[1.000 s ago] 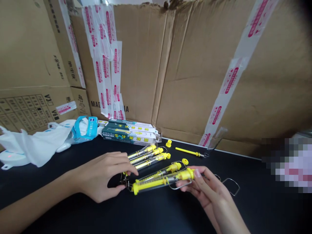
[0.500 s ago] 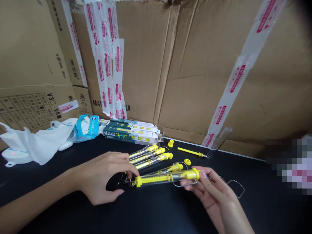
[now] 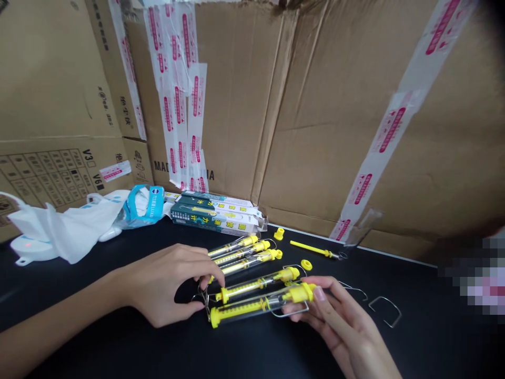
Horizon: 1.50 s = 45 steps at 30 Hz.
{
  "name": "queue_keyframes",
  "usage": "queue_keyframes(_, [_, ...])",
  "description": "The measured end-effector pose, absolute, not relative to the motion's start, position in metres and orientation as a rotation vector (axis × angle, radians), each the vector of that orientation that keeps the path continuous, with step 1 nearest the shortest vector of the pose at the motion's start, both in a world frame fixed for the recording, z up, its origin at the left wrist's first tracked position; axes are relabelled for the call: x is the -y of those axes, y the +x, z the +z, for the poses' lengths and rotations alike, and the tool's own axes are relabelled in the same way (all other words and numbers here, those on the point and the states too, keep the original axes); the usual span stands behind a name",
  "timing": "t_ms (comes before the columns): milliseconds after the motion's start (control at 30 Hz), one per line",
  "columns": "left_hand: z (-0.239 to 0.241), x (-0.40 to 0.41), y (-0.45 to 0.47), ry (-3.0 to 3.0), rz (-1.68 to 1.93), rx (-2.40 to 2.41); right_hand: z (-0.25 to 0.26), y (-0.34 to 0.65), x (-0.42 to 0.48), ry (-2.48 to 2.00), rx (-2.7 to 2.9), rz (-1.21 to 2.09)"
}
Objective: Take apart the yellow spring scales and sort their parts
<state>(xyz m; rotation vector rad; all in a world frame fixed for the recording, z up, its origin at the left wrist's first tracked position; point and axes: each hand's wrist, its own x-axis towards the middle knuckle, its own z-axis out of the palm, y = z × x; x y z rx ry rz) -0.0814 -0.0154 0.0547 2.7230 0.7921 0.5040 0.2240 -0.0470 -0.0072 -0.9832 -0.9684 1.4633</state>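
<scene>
My right hand pinches the yellow cap of a clear tubular spring scale, its yellow graduated rod slanting down to the left. A wire handle hangs below that cap. My left hand arches over the hook ends, thumb and index finger apart. Metal hooks lie between those fingertips; whether the thumb touches them I cannot tell. Just behind the held scale lies a second spring scale. Several more scales lie side by side beyond my left fingers, their left ends hidden by the hand.
Printed boxes stand against the cardboard wall. A yellow cap, a ring, a yellow rod and bent wires are on the black table. White tissue and a blue package lie left.
The scale in my right hand has moved towards me and away from the one behind it, its left end now lower. My left thumb has come closer to the hooks.
</scene>
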Motion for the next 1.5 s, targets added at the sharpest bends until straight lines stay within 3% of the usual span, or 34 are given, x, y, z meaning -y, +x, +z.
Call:
queue_keyframes(433, [0.059, 0.021, -0.085, 2.712, 0.503, -0.864, -0.015, 0.227, 0.039, -0.968, 0.806, 1.563])
queue_keyframes(833, [0.035, 0.02, -0.053, 2.83, 0.752, -0.919, 0.022, 0.252, 0.036, -0.932, 0.797, 1.322])
queue_keyframes(1333, [0.019, 0.003, -0.003, 3.009, 0.031, -1.12, 0.047, 0.262, 0.031, -0.906, 0.698, 1.141])
queue_keyframes(1500, [0.017, 0.006, -0.032, 3.022, 0.104, -1.072, 0.042, 0.26, 0.028, -0.862, 0.796, 1.179])
